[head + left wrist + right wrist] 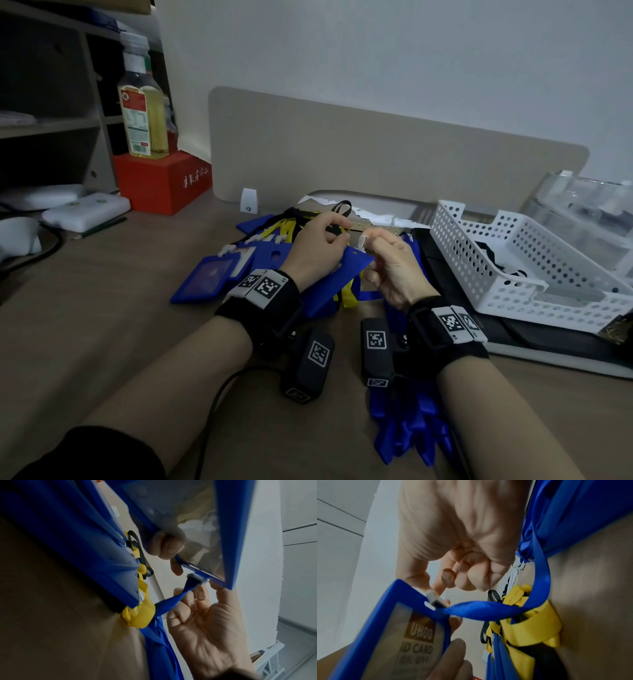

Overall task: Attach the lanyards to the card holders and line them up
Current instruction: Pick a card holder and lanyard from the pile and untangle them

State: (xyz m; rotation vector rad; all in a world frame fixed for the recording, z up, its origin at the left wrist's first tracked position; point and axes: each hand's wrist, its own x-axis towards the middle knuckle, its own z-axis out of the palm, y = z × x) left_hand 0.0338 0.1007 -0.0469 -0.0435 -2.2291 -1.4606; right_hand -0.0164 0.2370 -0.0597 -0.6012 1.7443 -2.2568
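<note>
My left hand (318, 240) grips a blue card holder (342, 274) by its top edge, tilted up off the desk. My right hand (383, 253) pinches the white clip (363, 240) of a blue lanyard at that edge. In the left wrist view the clip (197, 579) sits at the slot of the card holder (229, 534), and the lanyard strap (171, 599) runs down over the right hand (202, 622). The right wrist view shows the clip (435, 599) in the slot of the holder (385, 635), which has a printed ID card insert, with the strap (488, 609) looping away.
Several blue card holders (212, 274) with yellow and black lanyards (291, 224) lie piled behind my left hand. A bunch of blue lanyards (407, 431) lies under my right wrist. A white perforated basket (513, 260) stands at the right. At the left are a red box (161, 181) and a bottle (144, 102).
</note>
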